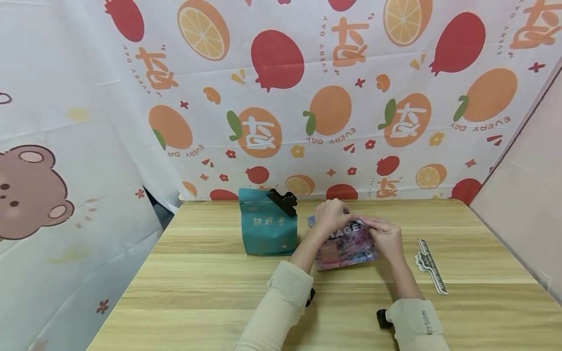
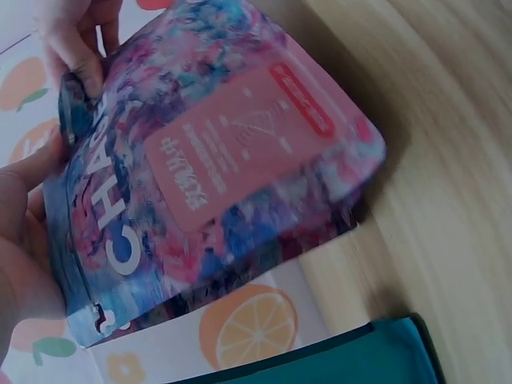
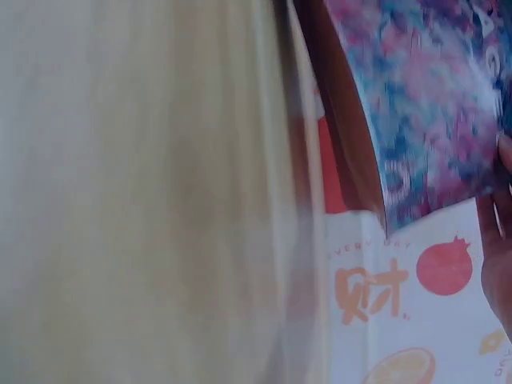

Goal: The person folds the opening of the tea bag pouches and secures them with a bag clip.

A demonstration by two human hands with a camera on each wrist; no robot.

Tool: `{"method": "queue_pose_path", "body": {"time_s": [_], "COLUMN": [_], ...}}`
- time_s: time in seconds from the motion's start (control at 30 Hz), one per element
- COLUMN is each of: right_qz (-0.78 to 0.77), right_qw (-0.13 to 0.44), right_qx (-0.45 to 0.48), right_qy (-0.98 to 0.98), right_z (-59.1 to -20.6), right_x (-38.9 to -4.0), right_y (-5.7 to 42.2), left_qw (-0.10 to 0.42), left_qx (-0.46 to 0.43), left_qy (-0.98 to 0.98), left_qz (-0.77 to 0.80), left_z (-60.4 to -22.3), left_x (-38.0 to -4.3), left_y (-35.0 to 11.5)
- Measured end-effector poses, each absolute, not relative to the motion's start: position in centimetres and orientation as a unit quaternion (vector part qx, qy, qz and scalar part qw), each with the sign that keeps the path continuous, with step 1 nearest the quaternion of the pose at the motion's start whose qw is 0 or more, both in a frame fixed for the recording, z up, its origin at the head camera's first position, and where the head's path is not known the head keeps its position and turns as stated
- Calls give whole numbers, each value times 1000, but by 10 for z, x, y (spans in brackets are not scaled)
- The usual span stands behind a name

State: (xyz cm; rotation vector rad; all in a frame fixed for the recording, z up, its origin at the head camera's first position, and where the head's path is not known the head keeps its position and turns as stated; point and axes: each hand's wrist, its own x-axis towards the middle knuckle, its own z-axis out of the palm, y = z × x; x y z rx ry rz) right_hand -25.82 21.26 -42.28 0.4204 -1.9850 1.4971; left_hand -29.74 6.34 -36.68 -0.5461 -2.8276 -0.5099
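A pink, blue and purple patterned pouch [image 1: 349, 246] with white lettering stands on the table, its top edge between both hands. The left hand [image 1: 330, 214] pinches that edge near its middle. At the upper right part, the right hand [image 1: 387, 236] pinches the pouch too. The left wrist view shows both hands' fingers at the top of the pouch [image 2: 232, 152], where the film is folded between them. Only part of the right hand [image 3: 498, 264] shows in the right wrist view, beside the pouch [image 3: 432, 104].
Left of the patterned pouch stands a teal pouch [image 1: 269, 229] with a black clip [image 1: 284, 202] on its top right corner. A long flat bag clip [image 1: 432, 270] lies on the table to the right. A fruit-printed curtain [image 1: 285, 112] hangs behind the table.
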Motion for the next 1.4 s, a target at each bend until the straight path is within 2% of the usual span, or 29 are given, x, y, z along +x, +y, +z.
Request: {"method": "queue_pose_path", "body": {"time_s": [0.1,0.33,0.47,0.6,0.93,1.13,1.4], "right_qz": [581,624,614,603,600,613,557], "right_qw": [241,-14,-80,-69,38,43,64], "right_qx": [202,158,180,185,132,128,180], "right_qy": [-751,-765,-764,-773,-788,-778,-809], "right_z": [-433,-448,-447,-446,-444,-448,-448], "right_x": [-263,-275,-278,-280,-291,-299,-300], "right_y": [224,247,250,245,232,232,234], "left_qw": [88,42,34,36,73,69,103], "left_qx": [-177,-189,-197,-197,-199,-217,-222], "left_qy": [-963,-966,-965,-962,-959,-970,-969], "left_qz": [-181,-171,-170,-183,-188,-89,-41], "left_z": [-367,-366,-367,-366,-368,-372,-377], "left_x": [-297,-296,-295,-295,-298,-302,-304], "left_y": [63,64,64,64,68,74,79]}}
